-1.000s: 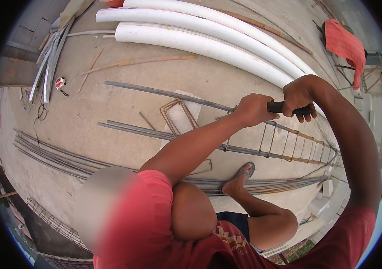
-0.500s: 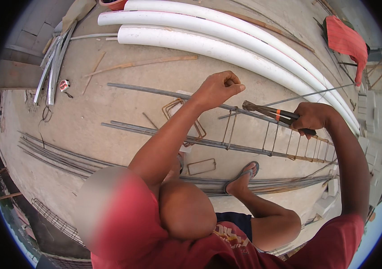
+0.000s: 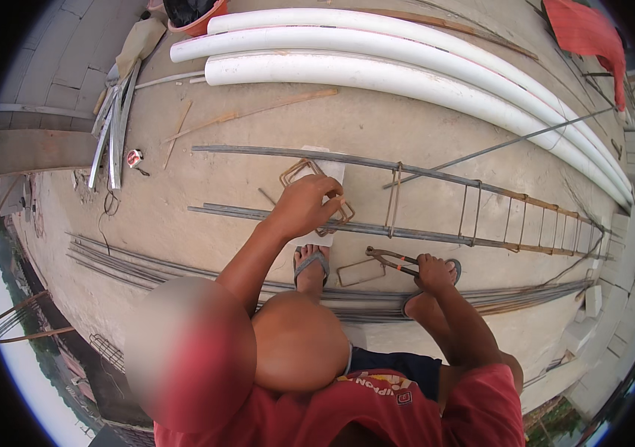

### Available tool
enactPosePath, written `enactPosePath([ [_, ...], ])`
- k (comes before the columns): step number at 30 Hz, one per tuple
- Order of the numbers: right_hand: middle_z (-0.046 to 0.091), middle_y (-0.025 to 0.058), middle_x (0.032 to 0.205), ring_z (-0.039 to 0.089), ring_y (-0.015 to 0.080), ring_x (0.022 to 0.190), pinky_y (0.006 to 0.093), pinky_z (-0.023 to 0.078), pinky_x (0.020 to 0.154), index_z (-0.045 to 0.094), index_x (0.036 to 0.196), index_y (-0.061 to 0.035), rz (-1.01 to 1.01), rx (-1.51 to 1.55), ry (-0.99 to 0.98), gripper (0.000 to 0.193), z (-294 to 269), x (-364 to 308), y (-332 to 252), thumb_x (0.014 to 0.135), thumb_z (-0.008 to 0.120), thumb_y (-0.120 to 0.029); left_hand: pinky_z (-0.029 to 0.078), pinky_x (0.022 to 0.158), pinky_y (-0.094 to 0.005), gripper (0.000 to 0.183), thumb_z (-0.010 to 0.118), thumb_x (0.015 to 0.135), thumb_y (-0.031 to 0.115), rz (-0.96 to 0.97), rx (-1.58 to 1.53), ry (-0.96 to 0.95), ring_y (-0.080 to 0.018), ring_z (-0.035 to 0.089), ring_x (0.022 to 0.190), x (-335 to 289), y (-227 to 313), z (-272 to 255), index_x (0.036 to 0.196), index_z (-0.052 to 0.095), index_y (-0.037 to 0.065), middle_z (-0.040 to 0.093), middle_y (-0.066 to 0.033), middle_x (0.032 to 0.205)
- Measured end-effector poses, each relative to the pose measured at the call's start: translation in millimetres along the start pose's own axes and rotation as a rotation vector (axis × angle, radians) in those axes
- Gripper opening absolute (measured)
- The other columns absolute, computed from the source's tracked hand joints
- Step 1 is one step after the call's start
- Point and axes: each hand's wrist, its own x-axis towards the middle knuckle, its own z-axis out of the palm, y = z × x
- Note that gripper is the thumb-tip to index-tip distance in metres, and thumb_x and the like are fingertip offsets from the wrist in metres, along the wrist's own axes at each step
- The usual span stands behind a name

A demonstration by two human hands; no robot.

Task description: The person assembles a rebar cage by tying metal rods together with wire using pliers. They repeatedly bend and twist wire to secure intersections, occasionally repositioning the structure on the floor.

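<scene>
My right hand (image 3: 434, 272) is closed round the handles of a pair of long-handled pincers (image 3: 398, 261), dark metal with orange bands, their jaws pointing left. My left hand (image 3: 306, 205) is over a small group of bent steel stirrups (image 3: 295, 173), fingers curved and thumb apart; no held thing shows. These stirrups lie by the left end of a rebar frame (image 3: 436, 182), whose long bars are joined by upright stirrups toward the right. Below the frame, a single rectangular stirrup (image 3: 362, 273) lies on the floor between my feet.
Three white pipes (image 3: 377, 48) lie across the far side. Loose rebar (image 3: 496, 296) runs under my feet. At left are metal channels (image 3: 116, 134), a tape measure (image 3: 134, 158) and wood strips (image 3: 250, 112). A red cloth (image 3: 585, 37) hangs far right, with pale blocks (image 3: 630, 246) below.
My right hand has brought the pincers from over the frame down and left, near my foot. My left hand has moved down and left from above the upper bar to the stirrups.
</scene>
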Motion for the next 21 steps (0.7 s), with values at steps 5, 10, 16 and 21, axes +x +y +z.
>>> enactPosePath([
  [5, 0.061, 0.0173, 0.099, 0.061, 0.0336, 0.096, 0.0484, 0.046, 0.082, 0.056, 0.118, -0.001, 0.033, -0.184, 0.262, 0.053, 20.0, 9.3, -1.4, 0.074, 0.071, -0.027, 0.05, 0.075, -0.0369, 0.013, 0.067, 0.085, 0.011, 0.058, -0.023, 0.209, -0.0301, 0.065, 0.083, 13.2, 8.1, -10.6, 0.093, 0.066, 0.001, 0.067, -0.0139, 0.087],
  [10, 0.068, 0.0123, 0.075, 0.062, 0.0258, 0.068, 0.0387, 0.048, 0.068, 0.069, 0.081, -0.0006, -0.174, 0.482, -0.557, 0.035, -190.2, -33.3, -8.1, 0.084, 0.068, -0.035, 0.045, 0.091, -0.0416, 0.016, 0.068, 0.083, 0.005, 0.108, 0.144, 0.41, -0.0329, 0.056, 0.105, 35.7, -1.7, -6.6, 0.098, 0.063, 0.003, 0.062, -0.0142, 0.103],
  [16, 0.067, 0.0172, 0.1, 0.066, 0.0306, 0.092, 0.0362, 0.051, 0.078, 0.065, 0.107, -0.0029, -0.004, 0.252, 0.323, 0.03, -296.2, 55.4, 99.0, 0.086, 0.063, -0.025, 0.03, 0.108, -0.053, 0.026, 0.068, 0.086, 0.014, 0.022, 0.457, 0.351, -0.0363, 0.045, 0.126, 45.5, -34.2, 4.5, 0.11, 0.063, 0.006, 0.062, -0.0118, 0.114],
  [21, 0.061, 0.0095, 0.124, 0.052, 0.0279, 0.121, 0.0548, 0.035, 0.104, 0.059, 0.127, -0.0112, 0.176, -0.565, 0.264, 0.035, -206.0, 171.6, 195.6, 0.094, 0.052, -0.019, 0.023, 0.112, -0.0528, 0.023, 0.066, 0.086, 0.019, -0.025, 0.435, 0.215, -0.0319, 0.049, 0.123, 55.1, -31.6, 2.5, 0.106, 0.066, 0.008, 0.063, -0.0082, 0.113],
])
